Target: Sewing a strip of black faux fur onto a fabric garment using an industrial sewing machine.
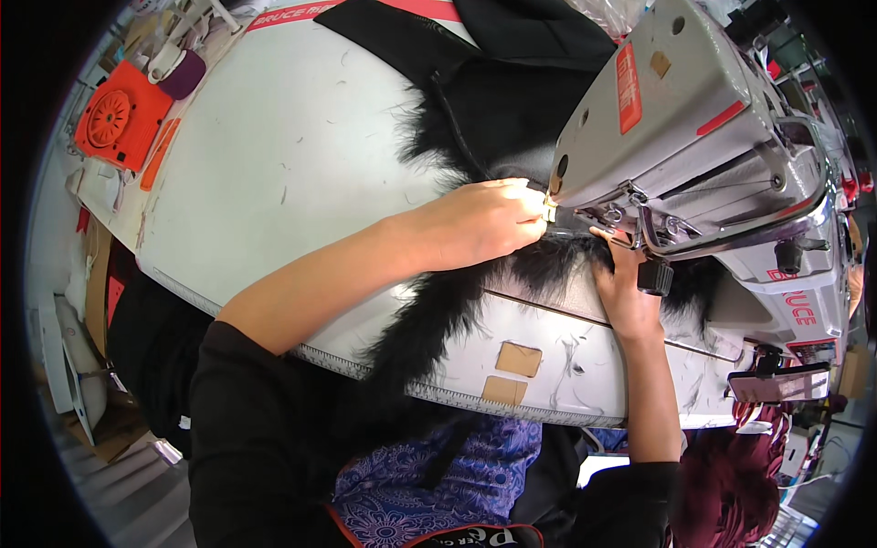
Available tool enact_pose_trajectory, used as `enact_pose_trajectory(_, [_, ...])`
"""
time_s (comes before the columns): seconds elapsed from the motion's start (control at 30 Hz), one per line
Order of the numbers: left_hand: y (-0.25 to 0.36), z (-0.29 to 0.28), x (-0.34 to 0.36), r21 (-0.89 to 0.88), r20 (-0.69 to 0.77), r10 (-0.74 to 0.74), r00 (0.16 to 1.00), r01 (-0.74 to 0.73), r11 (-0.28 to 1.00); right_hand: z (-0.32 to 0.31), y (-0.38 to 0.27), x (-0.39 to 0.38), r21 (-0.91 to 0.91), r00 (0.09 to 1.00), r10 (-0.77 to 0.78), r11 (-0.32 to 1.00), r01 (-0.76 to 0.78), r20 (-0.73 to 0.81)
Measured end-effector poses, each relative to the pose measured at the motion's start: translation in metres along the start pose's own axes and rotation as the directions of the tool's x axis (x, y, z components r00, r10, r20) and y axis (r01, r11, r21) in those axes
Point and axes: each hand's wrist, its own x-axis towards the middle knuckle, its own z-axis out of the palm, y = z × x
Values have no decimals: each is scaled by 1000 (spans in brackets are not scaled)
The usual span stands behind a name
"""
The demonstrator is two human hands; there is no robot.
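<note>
The left grip (493,219) is pinched closed on fur-trimmed black cloth (521,96), lying across the counter (301,164) by the sewing machine (676,128), seemingly steadying it; the right grip's (630,290) closure cannot be told.

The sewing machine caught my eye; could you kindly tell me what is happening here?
Someone is working black fabric with black furry trim at the sewing machine. The left hand, curled, is on the material; the right hand is close beside it, by the machine's head. The fabric spreads over the white table, with some trim reaching the table's near edge.
</note>
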Motion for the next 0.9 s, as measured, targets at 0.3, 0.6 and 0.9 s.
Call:
enact_pose_trajectory(0.3, [0,1,0,14,-31,18,999,-18,1000,1,0,5,-67,998,-62,996,62,7])
enact_pose_trajectory(0.6, [-1,2,-1,19,-30,20,999,-19,1000,-3,-4,7,25,989,-41,999,38,144])
enact_pose_trajectory(0.9, [-2,1,0,27,-27,28,999,-27,999,4,8,8,381,978,29,918,-108,208])
